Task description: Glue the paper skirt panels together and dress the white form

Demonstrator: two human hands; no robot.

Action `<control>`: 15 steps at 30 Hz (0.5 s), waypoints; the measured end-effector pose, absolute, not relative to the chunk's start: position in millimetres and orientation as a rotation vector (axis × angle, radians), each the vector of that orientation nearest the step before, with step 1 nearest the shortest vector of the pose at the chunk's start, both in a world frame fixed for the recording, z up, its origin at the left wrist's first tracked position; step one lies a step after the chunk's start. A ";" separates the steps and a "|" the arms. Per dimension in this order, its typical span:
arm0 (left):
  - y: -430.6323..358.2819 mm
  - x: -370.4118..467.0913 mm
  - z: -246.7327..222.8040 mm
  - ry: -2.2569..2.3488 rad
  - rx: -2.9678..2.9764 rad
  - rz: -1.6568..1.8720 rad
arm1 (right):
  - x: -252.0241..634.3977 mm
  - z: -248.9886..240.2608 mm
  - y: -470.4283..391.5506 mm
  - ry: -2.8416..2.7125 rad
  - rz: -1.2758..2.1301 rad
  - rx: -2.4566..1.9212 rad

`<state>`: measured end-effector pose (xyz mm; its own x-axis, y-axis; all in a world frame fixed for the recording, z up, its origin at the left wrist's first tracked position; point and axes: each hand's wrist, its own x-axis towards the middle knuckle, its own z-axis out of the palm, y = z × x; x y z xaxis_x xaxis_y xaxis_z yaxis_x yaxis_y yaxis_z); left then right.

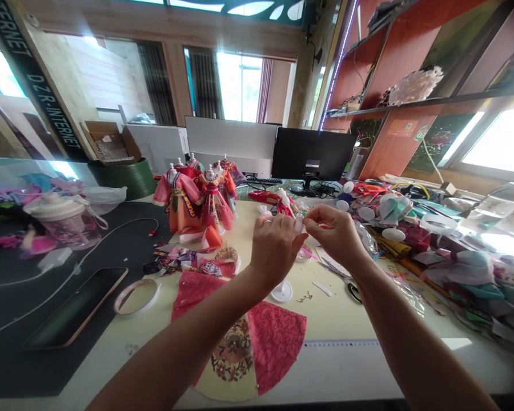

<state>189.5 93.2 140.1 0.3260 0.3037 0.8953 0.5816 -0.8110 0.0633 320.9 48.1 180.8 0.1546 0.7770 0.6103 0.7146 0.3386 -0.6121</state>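
My left hand (276, 242) is closed around a small white dress form (298, 223), whose top shows by the fingers. Below that hand, a round white stand base (282, 292) with a short stem is visible. My right hand (332, 231) is pinched just right of the form's top; whatever is between its fingertips is too small to make out. Under my left forearm lies a fan-shaped skirt piece (278, 345) in red patterned cloth, with a cream panel of floral print. A pair of scissors (340, 273) lies below my right hand.
Several dressed miniature forms (180, 200) stand at the back left. Cloth scraps (466, 257) pile up on the right. A ruler (342, 343), gold trinkets (305, 297), a tape roll (137, 297), a phone (79, 308) and a lidded cup (62, 220) surround the work area. Monitors (312, 160) stand behind.
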 end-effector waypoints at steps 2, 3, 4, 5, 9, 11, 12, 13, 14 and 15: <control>94.1 188.7 139.6 -0.776 -2.333 -1.505 | 321.1 177.6 49.9 -1.525 0.146 -1.338; 94.4 188.4 139.4 -0.772 -2.332 -1.515 | 320.7 176.2 50.0 -1.500 0.157 -1.327; 94.7 188.3 139.3 -0.772 -2.330 -1.520 | 320.0 175.1 49.4 -1.478 0.144 -1.326; 94.9 188.2 139.4 -0.776 -2.328 -1.520 | 319.1 174.0 48.4 -1.464 0.111 -1.335; 94.9 189.5 140.0 -0.816 -2.314 -1.496 | 315.9 172.5 42.3 -1.496 -0.077 -1.396; 94.4 190.3 140.2 -0.826 -2.308 -1.491 | 315.9 173.9 41.1 -1.511 -0.107 -1.412; 94.1 190.6 140.3 -0.824 -2.312 -1.489 | 316.6 175.3 41.3 -1.511 -0.090 -1.415; 93.8 190.6 140.2 -0.818 -2.319 -1.486 | 317.6 177.0 42.0 -1.510 -0.054 -1.415; 93.7 190.5 140.1 -0.809 -2.327 -1.484 | 319.0 179.0 43.1 -1.512 -0.008 -1.410; 93.6 190.2 140.0 -0.802 -2.335 -1.483 | 320.5 181.2 44.3 -1.520 0.036 -1.401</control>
